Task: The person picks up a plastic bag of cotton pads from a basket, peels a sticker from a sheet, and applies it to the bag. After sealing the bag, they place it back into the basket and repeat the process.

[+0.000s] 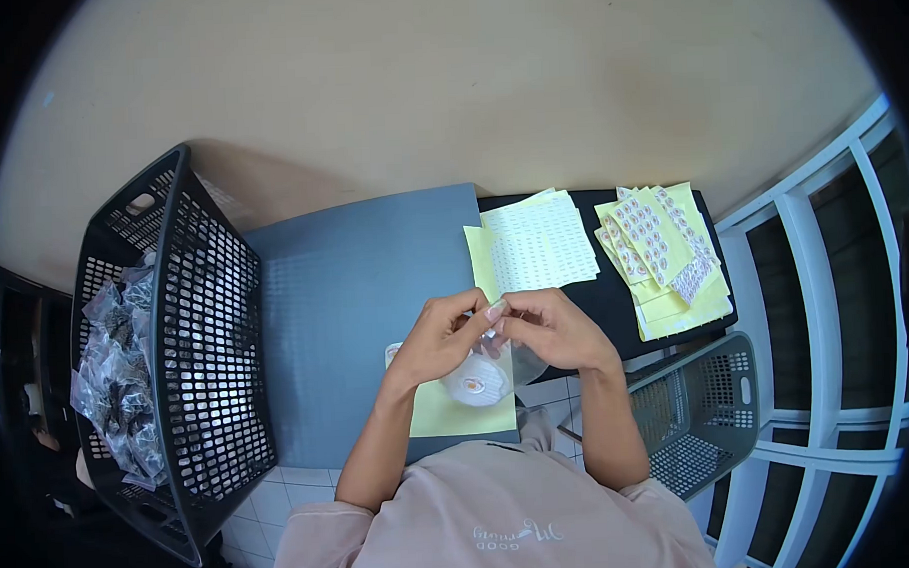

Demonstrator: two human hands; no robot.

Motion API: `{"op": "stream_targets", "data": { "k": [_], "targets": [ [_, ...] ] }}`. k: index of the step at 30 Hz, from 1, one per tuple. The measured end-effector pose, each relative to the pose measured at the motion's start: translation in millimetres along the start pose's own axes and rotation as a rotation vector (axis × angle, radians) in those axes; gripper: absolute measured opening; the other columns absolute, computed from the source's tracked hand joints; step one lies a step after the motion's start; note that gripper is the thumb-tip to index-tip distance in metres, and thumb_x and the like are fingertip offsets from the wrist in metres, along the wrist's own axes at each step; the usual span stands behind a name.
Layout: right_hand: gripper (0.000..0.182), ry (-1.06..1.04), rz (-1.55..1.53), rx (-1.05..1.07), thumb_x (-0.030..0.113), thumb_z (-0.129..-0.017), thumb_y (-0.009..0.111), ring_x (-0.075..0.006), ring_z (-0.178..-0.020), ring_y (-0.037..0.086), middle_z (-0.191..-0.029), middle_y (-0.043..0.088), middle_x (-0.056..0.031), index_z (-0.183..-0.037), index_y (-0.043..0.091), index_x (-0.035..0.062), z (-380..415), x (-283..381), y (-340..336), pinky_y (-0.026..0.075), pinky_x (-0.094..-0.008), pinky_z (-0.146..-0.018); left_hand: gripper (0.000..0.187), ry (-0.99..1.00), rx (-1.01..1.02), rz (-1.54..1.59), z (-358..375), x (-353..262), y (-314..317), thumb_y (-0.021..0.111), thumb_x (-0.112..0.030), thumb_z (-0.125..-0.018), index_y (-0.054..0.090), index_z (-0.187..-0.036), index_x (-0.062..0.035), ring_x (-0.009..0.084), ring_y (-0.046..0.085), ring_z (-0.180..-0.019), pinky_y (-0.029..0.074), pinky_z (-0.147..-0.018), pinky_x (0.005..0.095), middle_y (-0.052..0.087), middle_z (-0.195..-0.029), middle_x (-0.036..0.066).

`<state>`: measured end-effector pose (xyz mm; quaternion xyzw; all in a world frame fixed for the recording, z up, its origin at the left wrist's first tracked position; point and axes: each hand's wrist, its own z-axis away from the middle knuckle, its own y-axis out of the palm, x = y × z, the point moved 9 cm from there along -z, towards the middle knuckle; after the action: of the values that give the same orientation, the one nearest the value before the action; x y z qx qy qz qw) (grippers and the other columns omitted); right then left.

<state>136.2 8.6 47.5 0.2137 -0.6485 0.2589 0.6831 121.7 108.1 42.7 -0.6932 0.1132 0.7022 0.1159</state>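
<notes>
My left hand (pixel 438 337) and my right hand (pixel 561 330) meet in front of my chest. Both are closed, thumbs and fingers pinching the top of a clear plastic bag. The bag (pixel 478 383) hangs below them with white contents and a small round orange-and-white sticker on its front. Part of the bag's clear film shows under my right hand. Beneath the bag a yellow sticker sheet (pixel 449 416) lies at the front edge of the grey board (pixel 345 288).
At left stands a dark crate (pixel 211 323) holding several clear bags of dark contents (pixel 122 371). White label sheets (pixel 543 243) lie behind my hands; yellow sheets of round stickers (pixel 663 247) are at the right on the black tabletop. Low on the right sits another crate (pixel 704 405), beside a white railing (pixel 809 272).
</notes>
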Motion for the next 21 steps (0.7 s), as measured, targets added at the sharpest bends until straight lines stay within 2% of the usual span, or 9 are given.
{"op": "stream_targets", "data": {
  "k": [2, 4, 8, 10, 15, 17, 19, 21],
  "targets": [
    [0.015, -0.002, 0.03, -0.033, 0.011, -0.09, 0.057, -0.0065, -0.058, 0.047, -0.065, 0.059, -0.0024, -0.086, 0.065, -0.0019, 1, -7, -2, 0.037, -0.0247, -0.053, 0.025, 0.0, -0.008, -0.012, 0, -3, 4, 0.053, -0.013, -0.097, 0.063, -0.082, 0.0036, 0.0109, 0.061, -0.061, 0.049, -0.055, 0.025, 0.065, -0.068, 0.007],
    [0.016, 0.002, 0.062, -0.068, 0.012, -0.09, 0.056, -0.0065, -0.057, 0.046, -0.064, 0.058, -0.0022, -0.085, 0.064, -0.0014, 6, -7, -4, 0.036, -0.0247, -0.051, 0.024, 0.116, -0.114, -0.058, 3, -16, 1, 0.055, -0.012, -0.096, 0.063, -0.08, 0.0035, 0.0099, 0.06, -0.058, 0.046, -0.051, 0.0235, 0.063, -0.064, 0.006],
    [0.019, 0.031, 0.102, -0.131, 0.014, -0.089, 0.057, -0.0059, -0.055, 0.043, -0.061, 0.055, -0.0012, -0.08, 0.063, -0.0013, 20, 2, -6, 0.033, -0.025, -0.049, 0.023, 0.114, -0.181, -0.069, 11, -9, 4, 0.057, -0.011, -0.095, 0.063, -0.078, 0.0036, 0.0078, 0.058, -0.056, 0.043, -0.048, 0.0229, 0.061, -0.062, 0.004],
    [0.02, 0.049, 0.113, -0.132, 0.013, -0.089, 0.057, -0.0056, -0.055, 0.043, -0.06, 0.054, -0.0011, -0.078, 0.062, -0.0014, 28, -2, -7, 0.033, -0.025, -0.049, 0.024, 0.045, -0.242, -0.02, 14, 3, 2, 0.06, -0.013, -0.094, 0.063, -0.077, 0.003, 0.0053, 0.056, -0.054, 0.04, -0.045, 0.0221, 0.059, -0.061, 0.003],
    [0.018, 0.081, 0.018, -0.193, 0.011, -0.087, 0.061, -0.0049, -0.056, 0.043, -0.06, 0.053, 0.0006, -0.076, 0.063, -0.003, 48, -14, -19, 0.034, -0.024, -0.049, 0.026, 0.012, -0.312, 0.042, 16, 12, 0, 0.061, -0.017, -0.094, 0.064, -0.076, 0.0013, 0.0047, 0.053, -0.05, 0.037, -0.043, 0.0207, 0.057, -0.058, 0.0],
    [0.017, 0.088, -0.03, -0.212, 0.009, -0.087, 0.061, -0.0048, -0.056, 0.046, -0.062, 0.056, 0.0002, -0.077, 0.065, -0.0032, 58, -16, -25, 0.035, -0.0228, -0.05, 0.027, 0.014, -0.333, 0.055, 16, 16, 1, 0.061, -0.019, -0.095, 0.063, -0.075, 0.0005, 0.005, 0.053, -0.048, 0.037, -0.042, 0.0206, 0.056, -0.057, 0.0],
    [0.012, 0.161, -0.027, -0.24, 0.007, -0.087, 0.06, -0.0051, -0.057, 0.05, -0.066, 0.062, -0.0033, -0.08, 0.065, -0.0017, 71, -23, -32, 0.039, -0.0206, -0.053, 0.031, -0.029, -0.364, 0.101, 17, 20, 5, 0.059, -0.021, -0.096, 0.059, -0.071, -0.0025, 0.002, 0.042, -0.05, 0.035, -0.044, 0.0205, 0.048, -0.058, -0.004],
    [0.011, 0.146, -0.049, -0.264, 0.007, -0.088, 0.06, -0.0065, -0.057, 0.054, -0.066, 0.064, -0.0052, -0.083, 0.066, -0.0016, 81, -26, -37, 0.041, -0.0205, -0.052, 0.032, -0.026, -0.374, 0.123, 15, 22, 13, 0.058, -0.022, -0.096, 0.058, -0.071, -0.0029, 0.0022, 0.042, -0.049, 0.035, -0.044, 0.0204, 0.048, -0.058, -0.004]
  ]
}}
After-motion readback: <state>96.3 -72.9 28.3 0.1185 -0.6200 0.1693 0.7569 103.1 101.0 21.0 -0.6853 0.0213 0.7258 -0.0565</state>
